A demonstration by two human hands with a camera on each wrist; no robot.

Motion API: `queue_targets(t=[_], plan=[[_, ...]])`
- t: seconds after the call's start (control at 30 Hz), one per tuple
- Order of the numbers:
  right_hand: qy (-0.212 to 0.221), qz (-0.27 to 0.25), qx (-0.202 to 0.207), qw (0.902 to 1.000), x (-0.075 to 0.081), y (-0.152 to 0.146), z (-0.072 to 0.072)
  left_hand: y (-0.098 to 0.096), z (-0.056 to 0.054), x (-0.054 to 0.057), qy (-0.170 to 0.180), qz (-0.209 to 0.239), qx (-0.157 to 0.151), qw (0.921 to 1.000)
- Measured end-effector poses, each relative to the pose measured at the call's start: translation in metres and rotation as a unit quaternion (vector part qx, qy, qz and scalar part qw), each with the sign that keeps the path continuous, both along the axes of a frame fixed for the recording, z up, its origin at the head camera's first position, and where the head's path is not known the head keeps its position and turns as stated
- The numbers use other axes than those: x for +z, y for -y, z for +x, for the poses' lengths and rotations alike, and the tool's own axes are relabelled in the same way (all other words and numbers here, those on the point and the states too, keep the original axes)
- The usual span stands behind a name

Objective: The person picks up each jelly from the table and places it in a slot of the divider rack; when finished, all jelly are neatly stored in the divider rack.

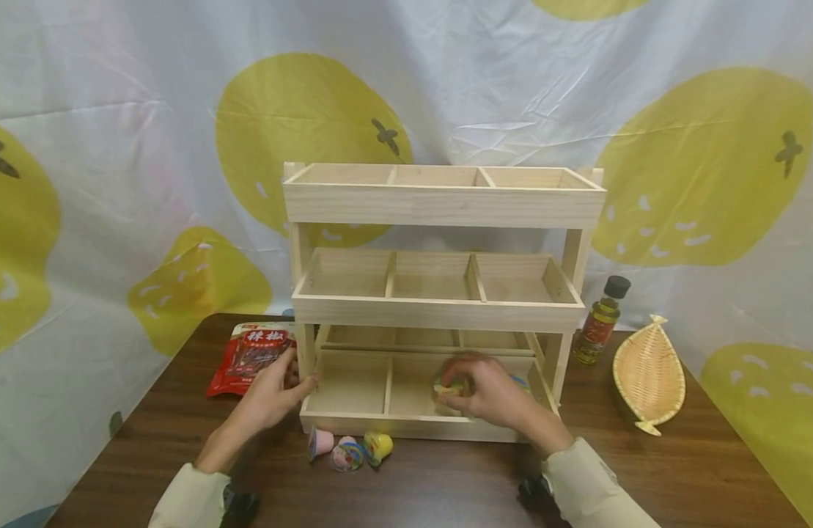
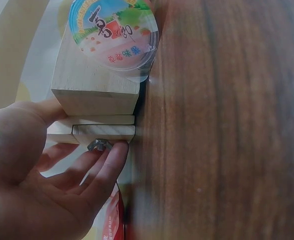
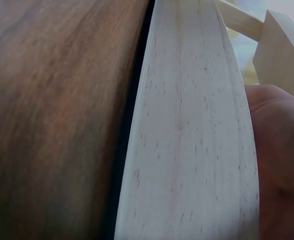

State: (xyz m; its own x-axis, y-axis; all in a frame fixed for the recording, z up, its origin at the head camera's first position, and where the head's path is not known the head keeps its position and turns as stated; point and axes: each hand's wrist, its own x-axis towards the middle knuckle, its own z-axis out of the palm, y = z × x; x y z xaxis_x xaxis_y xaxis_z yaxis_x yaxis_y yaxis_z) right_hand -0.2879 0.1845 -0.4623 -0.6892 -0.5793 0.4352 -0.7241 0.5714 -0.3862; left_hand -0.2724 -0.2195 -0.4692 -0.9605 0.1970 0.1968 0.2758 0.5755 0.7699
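Observation:
A three-tier wooden shelf (image 1: 439, 313) with divided trays stands on the table. My left hand (image 1: 270, 396) grips its lower left side; in the left wrist view the thumb and fingers lie on either side of the wood. My right hand (image 1: 495, 392), blurred, reaches into the bottom tray and holds a jelly cup (image 1: 443, 387) over the middle compartment. Behind that hand, part of another jelly cup (image 1: 521, 383) shows in the right compartment. In the right wrist view the tray's front board (image 3: 192, 130) hides the fingers. Three jelly cups (image 1: 347, 455) lie before the shelf.
A red chili bag (image 1: 244, 359) lies left of the shelf, near my left hand. To the right stand an oil bottle (image 1: 597, 326) and a leaf-shaped woven basket (image 1: 649, 370). A fruit-print curtain (image 1: 485, 88) hangs behind the dark wooden table (image 1: 703, 469).

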Motion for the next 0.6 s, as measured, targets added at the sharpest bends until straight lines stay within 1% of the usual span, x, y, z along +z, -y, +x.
queue_targets(t=[0.2,0.3,0.37,0.47,0.6], plan=[[0.025,0.009,-0.009,0.9996,0.001,0.002,0.003,0.0,0.0,0.0,0.0,0.0,0.001,1.0],[0.031,-0.004,-0.02,0.9993,0.005,0.007,0.009,0.0,0.0,0.001,-0.002,-0.004,0.003,1.0],[0.022,-0.015,-0.022,0.9994,0.008,0.013,0.014,0.0,0.001,0.001,-0.003,-0.007,0.003,1.0],[0.005,-0.028,-0.006,0.9996,0.013,0.024,0.025,-0.001,0.001,0.001,-0.003,-0.009,0.003,0.9999],[-0.009,-0.047,0.048,0.9977,0.015,0.039,0.039,0.0,0.001,0.001,-0.003,-0.011,0.002,0.9999]])
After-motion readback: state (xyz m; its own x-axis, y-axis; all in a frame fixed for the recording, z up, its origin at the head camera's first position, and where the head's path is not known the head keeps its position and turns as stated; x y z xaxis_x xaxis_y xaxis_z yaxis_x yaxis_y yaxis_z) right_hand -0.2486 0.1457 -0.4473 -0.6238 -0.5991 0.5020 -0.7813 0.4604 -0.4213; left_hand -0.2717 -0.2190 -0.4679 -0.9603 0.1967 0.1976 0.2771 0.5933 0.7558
